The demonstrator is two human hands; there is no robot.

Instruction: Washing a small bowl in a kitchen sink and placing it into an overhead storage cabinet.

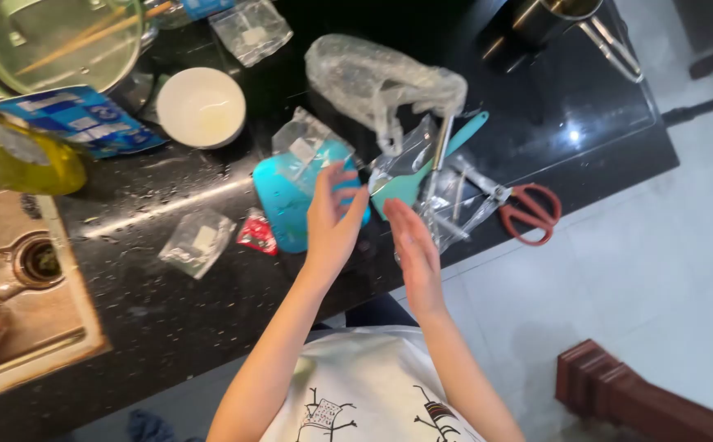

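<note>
My left hand point(333, 219) is raised over the black counter point(168, 278) with its fingers spread, just above a turquoise silicone item point(283, 205) that lies under a clear plastic bag point(303, 147). My right hand point(409, 245) is flat and open beside it, palm toward the left hand, holding nothing. A turquoise spatula point(426, 168) lies just beyond both hands, next to a metal utensil point(438, 160) and clear wrappers point(463, 209).
Red-handled scissors point(532, 214) lie at the counter's right edge. A crumpled clear bag point(377, 82), a white bowl point(201, 106), a small red packet point(256, 233), a small clear packet point(198, 241), an oil bottle point(13, 160), a glass-lidded pot point(58, 41) and a sink point(21, 278) are around.
</note>
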